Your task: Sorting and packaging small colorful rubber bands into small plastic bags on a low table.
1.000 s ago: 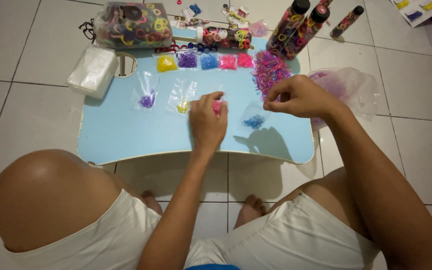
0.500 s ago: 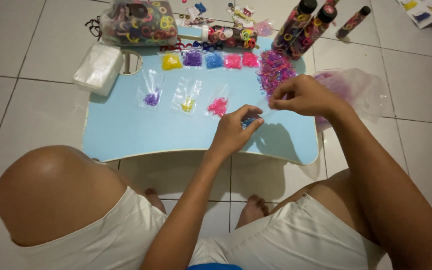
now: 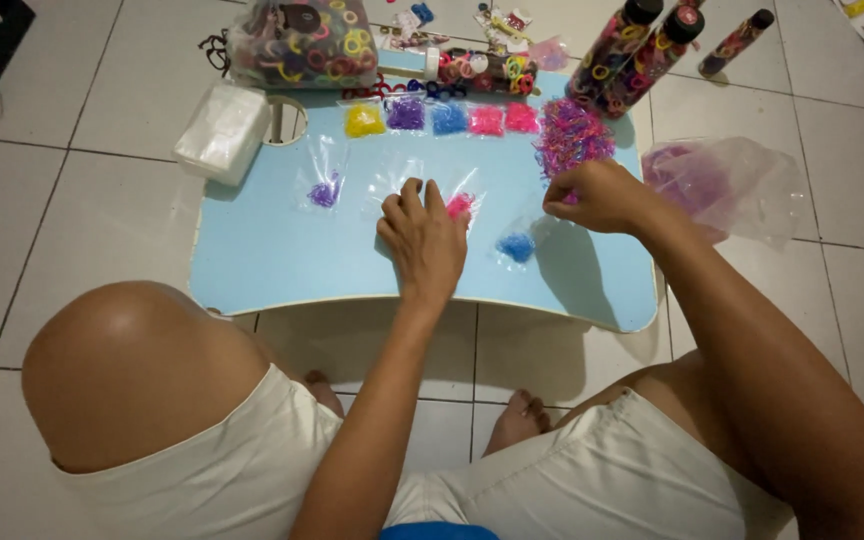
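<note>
A: Starting near: we're sitting on the tiled floor at the low blue table [image 3: 282,250]. Our left hand [image 3: 424,240] has moved back left from the small bag of blue bands [image 3: 518,246] and now lies flat, fingers spread, over the clear bags, touching the bag of pink bands [image 3: 460,205]. It grips nothing.

B: And the right hand [image 3: 600,197]? It's stayed curled at the near edge of the pink-purple band pile [image 3: 572,138], pinching something — can't tell what. So we're between bags. Further off, the row of filled bags [image 3: 442,118].
</note>
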